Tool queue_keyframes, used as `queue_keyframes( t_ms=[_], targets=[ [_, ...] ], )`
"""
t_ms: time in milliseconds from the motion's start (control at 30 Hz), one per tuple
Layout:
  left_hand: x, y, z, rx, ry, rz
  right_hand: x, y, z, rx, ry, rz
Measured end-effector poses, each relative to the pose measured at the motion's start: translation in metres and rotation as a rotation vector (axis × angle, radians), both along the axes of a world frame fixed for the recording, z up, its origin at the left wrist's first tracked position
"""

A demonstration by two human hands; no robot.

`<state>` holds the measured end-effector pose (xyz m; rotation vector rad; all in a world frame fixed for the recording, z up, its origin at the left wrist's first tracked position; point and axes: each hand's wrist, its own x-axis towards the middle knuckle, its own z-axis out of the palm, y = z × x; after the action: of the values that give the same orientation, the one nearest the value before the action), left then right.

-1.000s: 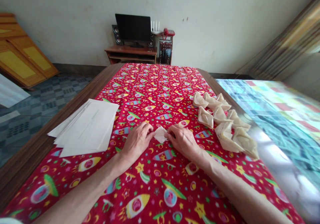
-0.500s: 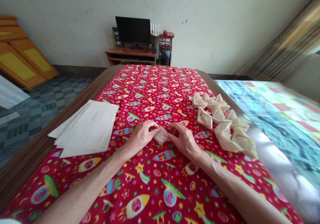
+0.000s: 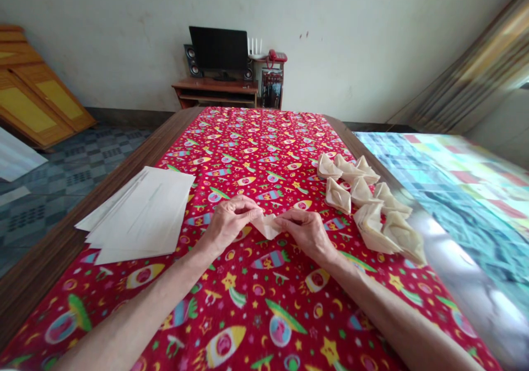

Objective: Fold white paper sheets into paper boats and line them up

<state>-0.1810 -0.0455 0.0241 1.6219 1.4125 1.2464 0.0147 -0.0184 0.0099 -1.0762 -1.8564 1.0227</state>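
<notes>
A small piece of folded off-white paper (image 3: 268,229) is stretched between my two hands, just over the red patterned cloth. My left hand (image 3: 232,220) pinches its left corner between thumb and fingers. On the other side, my right hand (image 3: 305,229) pinches the right corner the same way. The paper's middle dips to a point at the bottom. To the right lie several folded paper boats (image 3: 363,197) in loose rows. A stack of flat off-white paper sheets (image 3: 142,214) rests to the left, its edges fanned unevenly.
The red cloth (image 3: 256,139) covers a dark wooden table (image 3: 119,175). Beyond its far end stands a desk (image 3: 215,86) with a monitor (image 3: 219,48) and speakers. Alongside on the right is a bed-like surface with a blue patterned cover (image 3: 433,194). A wooden cabinet (image 3: 39,87) stands at far left.
Both hands have moved apart, pulling the paper's corners outward. The paper went from a compact diamond to a wider shape with two drawn-out ends.
</notes>
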Motion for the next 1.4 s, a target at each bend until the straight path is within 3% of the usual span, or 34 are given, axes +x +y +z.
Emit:
queue_keyframes(
  t_ms=[133,400,667,867,967,1100,1167,1400],
  targets=[
    [-0.005,0.002,-0.006,0.011,-0.040,0.074,0.002,0.004,-0.004,-0.001,0.007,-0.092],
    [-0.018,0.005,-0.017,-0.061,0.105,0.168,0.011,0.012,-0.007,0.080,-0.052,-0.139],
    [-0.023,0.005,-0.028,0.162,0.564,0.196,0.013,0.017,-0.010,0.246,-0.343,-0.180],
    [-0.016,0.002,-0.026,0.146,0.845,0.210,0.009,0.018,-0.014,0.321,-0.597,-0.217],
    [-0.012,-0.001,-0.020,0.249,0.906,0.112,0.008,0.017,-0.016,0.368,-0.654,-0.231],
    [-0.003,-0.011,-0.013,0.343,0.995,-0.275,0.007,0.015,-0.016,0.421,-0.674,-0.226],
    [0.002,-0.017,-0.013,0.315,1.016,-0.377,0.007,0.015,-0.016,0.441,-0.686,-0.226],
    [0.012,-0.029,-0.021,0.249,1.014,-0.344,0.006,0.014,-0.017,0.448,-0.702,-0.224]
  ],
)
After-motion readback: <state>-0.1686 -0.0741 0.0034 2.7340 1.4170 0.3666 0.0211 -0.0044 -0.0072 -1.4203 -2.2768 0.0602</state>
